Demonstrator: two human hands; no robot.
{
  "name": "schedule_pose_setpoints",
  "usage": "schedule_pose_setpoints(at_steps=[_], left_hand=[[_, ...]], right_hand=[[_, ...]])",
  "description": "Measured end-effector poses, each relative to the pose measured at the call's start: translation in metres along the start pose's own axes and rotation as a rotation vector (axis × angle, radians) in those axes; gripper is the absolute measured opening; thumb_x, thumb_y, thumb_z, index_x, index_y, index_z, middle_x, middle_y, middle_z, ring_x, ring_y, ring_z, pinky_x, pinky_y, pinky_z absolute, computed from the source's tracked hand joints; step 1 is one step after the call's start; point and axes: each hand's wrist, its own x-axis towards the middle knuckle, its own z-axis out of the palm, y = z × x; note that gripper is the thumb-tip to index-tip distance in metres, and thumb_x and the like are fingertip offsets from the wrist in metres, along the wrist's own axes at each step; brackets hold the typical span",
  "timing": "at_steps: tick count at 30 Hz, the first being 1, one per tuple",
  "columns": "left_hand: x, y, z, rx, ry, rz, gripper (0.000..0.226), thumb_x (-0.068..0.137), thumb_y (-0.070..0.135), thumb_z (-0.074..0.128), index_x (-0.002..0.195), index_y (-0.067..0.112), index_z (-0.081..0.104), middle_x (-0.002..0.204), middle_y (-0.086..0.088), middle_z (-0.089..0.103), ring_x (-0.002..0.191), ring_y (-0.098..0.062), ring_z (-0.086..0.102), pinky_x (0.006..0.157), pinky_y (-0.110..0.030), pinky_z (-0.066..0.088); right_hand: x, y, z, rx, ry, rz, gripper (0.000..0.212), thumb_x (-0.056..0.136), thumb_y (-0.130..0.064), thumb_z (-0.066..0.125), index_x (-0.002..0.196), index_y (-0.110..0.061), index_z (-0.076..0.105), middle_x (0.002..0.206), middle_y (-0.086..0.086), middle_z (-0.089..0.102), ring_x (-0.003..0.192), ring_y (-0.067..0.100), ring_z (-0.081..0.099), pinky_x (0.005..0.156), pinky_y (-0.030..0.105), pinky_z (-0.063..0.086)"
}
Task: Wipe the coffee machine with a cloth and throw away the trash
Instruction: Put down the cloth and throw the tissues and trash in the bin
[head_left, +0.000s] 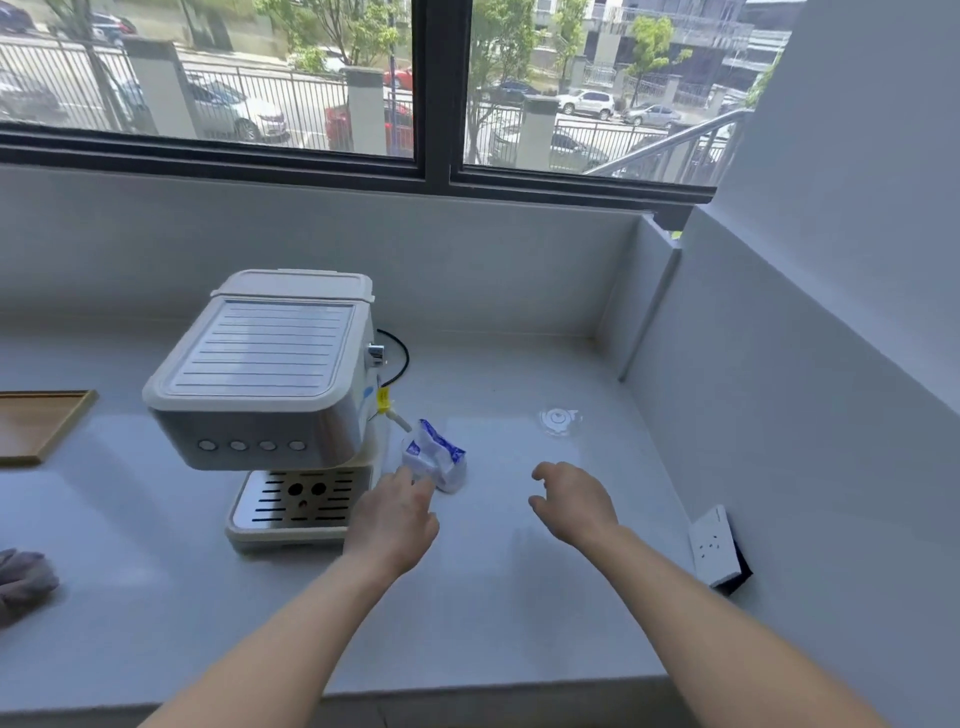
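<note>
Where the pale counter (519, 597) runs beneath the window, a cream coffee machine (270, 384) is seen, boxy with a ribbed top, four round buttons and a slotted drip tray. Just right of its base a crumpled white-and-blue wrapper (435, 460) is laid, thin and creased. The left hand (397, 514) is stretched toward it, fingertips at its edge, nothing gripped. The right hand (571, 501) is held apart, fingers loosely curled and empty. A greyish cloth (23, 579) is bunched at the far left edge.

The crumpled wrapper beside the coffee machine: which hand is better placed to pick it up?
The left hand. Its fingertips already reach the blue-and-white wrapper, while the right hand hovers open over bare counter, farther from it.
</note>
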Motion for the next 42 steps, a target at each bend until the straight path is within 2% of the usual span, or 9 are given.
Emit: schedule_pose_setpoints(at_steps=[5, 9, 12, 16, 19, 23, 27, 33, 42], left_hand=[[0.052, 0.015, 0.014, -0.006, -0.002, -0.074, 0.036, 0.093, 0.027, 0.048, 0.129, 0.02, 0.05, 0.123, -0.004, 0.052, 0.114, -0.025, 0.049, 0.072, -0.034, 0.041], [0.091, 0.022, 0.026, -0.012, 0.012, -0.136, 0.05, 0.092, 0.04, 0.053, 0.139, 0.027, 0.042, 0.14, -0.007, 0.04, 0.131, -0.028, 0.036, 0.089, -0.039, 0.05], [0.109, 0.03, 0.039, 0.002, -0.061, -0.189, 0.055, 0.09, 0.047, 0.053, 0.14, 0.033, 0.037, 0.15, -0.008, 0.029, 0.137, -0.033, 0.027, 0.084, -0.04, 0.051], [0.116, 0.037, 0.054, 0.021, -0.12, -0.237, 0.053, 0.087, 0.045, 0.056, 0.136, 0.034, 0.041, 0.148, -0.007, 0.033, 0.13, -0.031, 0.037, 0.083, -0.039, 0.05], [0.116, 0.036, 0.059, 0.033, -0.138, -0.215, 0.047, 0.09, 0.037, 0.054, 0.136, 0.03, 0.045, 0.146, -0.006, 0.038, 0.127, -0.028, 0.043, 0.089, -0.038, 0.05], [0.114, 0.038, 0.059, 0.007, -0.135, -0.222, 0.036, 0.094, 0.029, 0.046, 0.129, 0.025, 0.051, 0.133, -0.005, 0.05, 0.117, -0.029, 0.05, 0.083, -0.036, 0.05], [0.106, 0.042, 0.058, 0.007, -0.133, -0.173, 0.032, 0.094, 0.026, 0.047, 0.125, 0.023, 0.053, 0.129, -0.002, 0.052, 0.113, -0.026, 0.051, 0.078, -0.036, 0.047], [0.086, 0.043, 0.055, -0.007, -0.089, -0.127, 0.035, 0.093, 0.028, 0.047, 0.128, 0.024, 0.051, 0.129, 0.001, 0.051, 0.113, -0.023, 0.052, 0.074, -0.032, 0.048], [0.042, 0.034, 0.038, -0.031, -0.058, -0.067, 0.036, 0.088, 0.026, 0.051, 0.125, 0.023, 0.051, 0.124, -0.001, 0.051, 0.112, -0.025, 0.051, 0.075, -0.037, 0.051]], right_hand=[[0.07, 0.031, -0.005, -0.025, -0.014, -0.018, 0.038, 0.093, -0.026, 0.053, 0.131, -0.02, 0.054, 0.124, 0.001, 0.059, 0.108, 0.025, 0.058, 0.083, 0.035, 0.05], [0.119, 0.051, -0.007, -0.074, 0.008, -0.019, 0.034, 0.092, -0.028, 0.058, 0.124, -0.017, 0.055, 0.122, 0.006, 0.055, 0.109, 0.028, 0.052, 0.072, 0.033, 0.046], [0.149, 0.062, -0.006, -0.087, 0.012, -0.02, 0.045, 0.092, -0.037, 0.061, 0.132, -0.02, 0.05, 0.13, 0.005, 0.048, 0.12, 0.027, 0.043, 0.075, 0.034, 0.046], [0.174, 0.067, -0.003, -0.119, -0.009, -0.027, 0.062, 0.088, -0.051, 0.063, 0.14, -0.022, 0.043, 0.145, 0.007, 0.038, 0.131, 0.029, 0.035, 0.091, 0.039, 0.047], [0.182, 0.066, 0.002, -0.124, -0.075, -0.017, 0.068, 0.084, -0.058, 0.062, 0.139, -0.024, 0.042, 0.145, 0.008, 0.035, 0.13, 0.031, 0.034, 0.091, 0.039, 0.045], [0.183, 0.067, 0.008, -0.122, -0.08, -0.037, 0.06, 0.084, -0.057, 0.061, 0.134, -0.026, 0.047, 0.133, 0.008, 0.045, 0.124, 0.031, 0.036, 0.088, 0.038, 0.044], [0.172, 0.061, 0.01, -0.129, -0.058, -0.039, 0.055, 0.081, -0.05, 0.062, 0.129, -0.026, 0.05, 0.124, 0.007, 0.049, 0.117, 0.03, 0.039, 0.085, 0.036, 0.046], [0.14, 0.052, 0.016, -0.077, -0.044, -0.08, 0.068, 0.075, -0.056, 0.064, 0.133, -0.026, 0.048, 0.126, 0.005, 0.048, 0.119, 0.027, 0.039, 0.087, 0.035, 0.046], [0.078, 0.018, 0.021, -0.053, -0.044, -0.107, 0.069, 0.076, -0.058, 0.062, 0.136, -0.027, 0.045, 0.127, 0.003, 0.048, 0.12, 0.025, 0.037, 0.09, 0.036, 0.047]])
